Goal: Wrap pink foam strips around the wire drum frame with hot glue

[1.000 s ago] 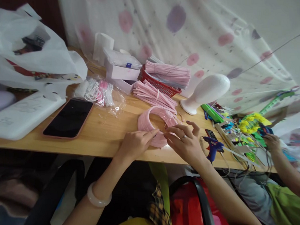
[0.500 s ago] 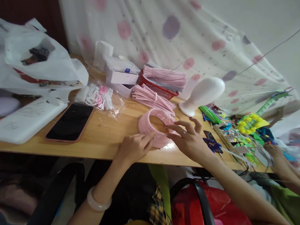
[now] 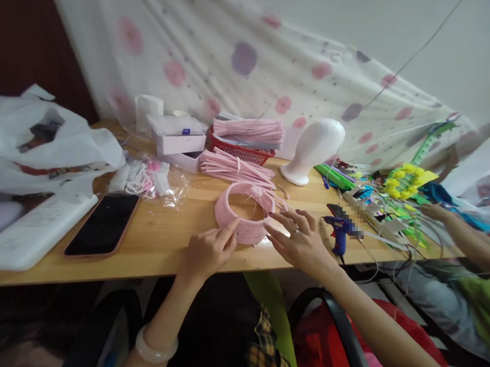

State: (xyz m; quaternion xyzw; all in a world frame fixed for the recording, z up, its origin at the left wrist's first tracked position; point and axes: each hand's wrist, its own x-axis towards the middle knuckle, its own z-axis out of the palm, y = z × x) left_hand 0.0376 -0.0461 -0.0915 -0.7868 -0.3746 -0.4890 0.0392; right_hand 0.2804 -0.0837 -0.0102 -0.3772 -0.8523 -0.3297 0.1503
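Observation:
A pink ring-shaped band (image 3: 251, 233), seemingly built from fuzzy pipe cleaners, rests on the table with thin strands sticking out at its far right side. My left hand (image 3: 211, 250) has its fingers closed on the near left wall of the band. Beside the band's right wall is my right hand (image 3: 298, 238), fingers stretched and apart, fingertips at or close to the edge; whether they touch is unclear. Just behind the band lies a tied bundle of pink pipe cleaners (image 3: 238, 167). A blue glue gun (image 3: 340, 233) is to the right of my right hand.
Behind stand a red basket (image 3: 243, 148) with more pipe cleaners, white boxes (image 3: 180, 142) and a white foam head (image 3: 318, 142). Leftward are a phone (image 3: 103, 225), bagged beads (image 3: 149, 179) and a plastic bag (image 3: 56, 137). At right, a co-worker's hand (image 3: 437, 213) is near green craft pieces.
The view has shifted, showing more of the glue gun. My right hand's fingers have lowered and straightened from a raised, bent pose beside the band. My left hand stays on the band.

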